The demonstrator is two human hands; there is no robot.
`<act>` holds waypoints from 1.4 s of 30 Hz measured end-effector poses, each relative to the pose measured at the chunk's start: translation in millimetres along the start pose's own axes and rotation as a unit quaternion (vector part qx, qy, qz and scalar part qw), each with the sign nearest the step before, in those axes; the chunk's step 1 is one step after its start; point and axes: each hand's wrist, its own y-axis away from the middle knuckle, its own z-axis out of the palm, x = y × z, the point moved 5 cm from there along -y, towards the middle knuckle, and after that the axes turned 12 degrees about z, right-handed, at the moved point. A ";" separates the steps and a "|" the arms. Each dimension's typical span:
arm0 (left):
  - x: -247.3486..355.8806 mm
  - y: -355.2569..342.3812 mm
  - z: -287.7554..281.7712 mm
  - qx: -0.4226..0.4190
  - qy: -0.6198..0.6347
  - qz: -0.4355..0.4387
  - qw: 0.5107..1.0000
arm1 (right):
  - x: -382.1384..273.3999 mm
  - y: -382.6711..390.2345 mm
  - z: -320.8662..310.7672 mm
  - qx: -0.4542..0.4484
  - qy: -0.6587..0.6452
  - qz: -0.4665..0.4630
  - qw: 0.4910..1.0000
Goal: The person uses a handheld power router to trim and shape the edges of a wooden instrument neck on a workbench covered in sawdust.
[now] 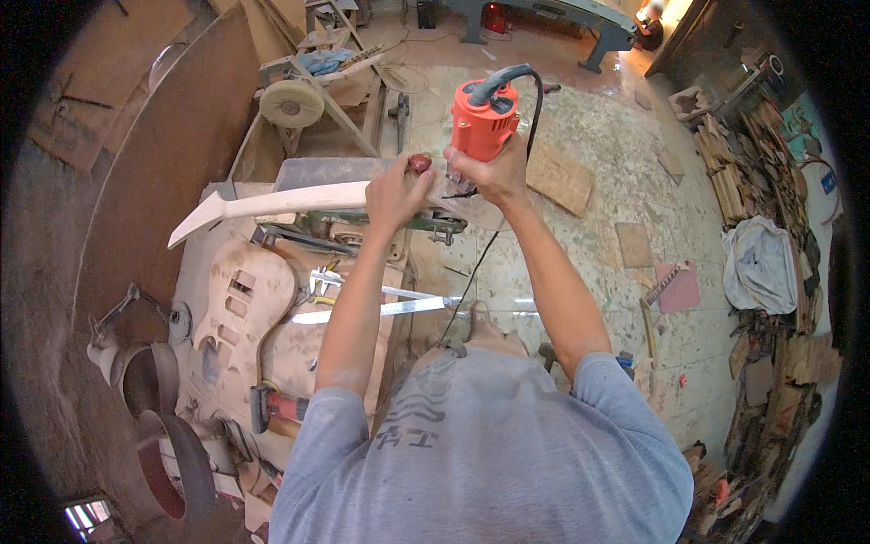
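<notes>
In my right hand [498, 174] is a red-orange handheld trim router [485, 118], upright, its black cord rising from the top and looping down. The fingers of my left hand [396, 195] are closed at a dark red round knob [419, 163] beside the router. Under that hand runs a pale wooden guitar neck [299, 198], its flared headstock end pointing left. The neck's other end lies near the router's clear base [453, 189]; my hands partly hide it. Beneath the neck is a dark green metal vise or clamp [340, 233].
A routed guitar body [237, 299], calipers [322, 281], a metal straightedge [381, 311] and a red-black tool [279, 408] lie on the bench at left. Behind stands a buffing wheel [292, 105]. Wood offcuts [757, 163] line the right; a person [649, 32] sits far back.
</notes>
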 end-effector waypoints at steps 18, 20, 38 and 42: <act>-0.9 -3.1 -3.8 0.005 0.041 0.009 0.999 | -14.9 13.2 9.0 0.047 0.041 -0.001 0.998; -4.5 -2.6 -2.3 0.005 0.035 0.011 0.999 | -16.3 13.2 9.9 0.048 0.050 -0.010 0.998; -3.9 -3.2 -0.3 0.020 0.041 0.001 0.999 | -6.7 3.1 5.7 0.044 0.038 -0.044 0.997; -6.9 -1.8 -1.0 0.018 0.033 -0.007 0.999 | -10.9 2.3 8.2 0.036 0.026 -0.041 0.998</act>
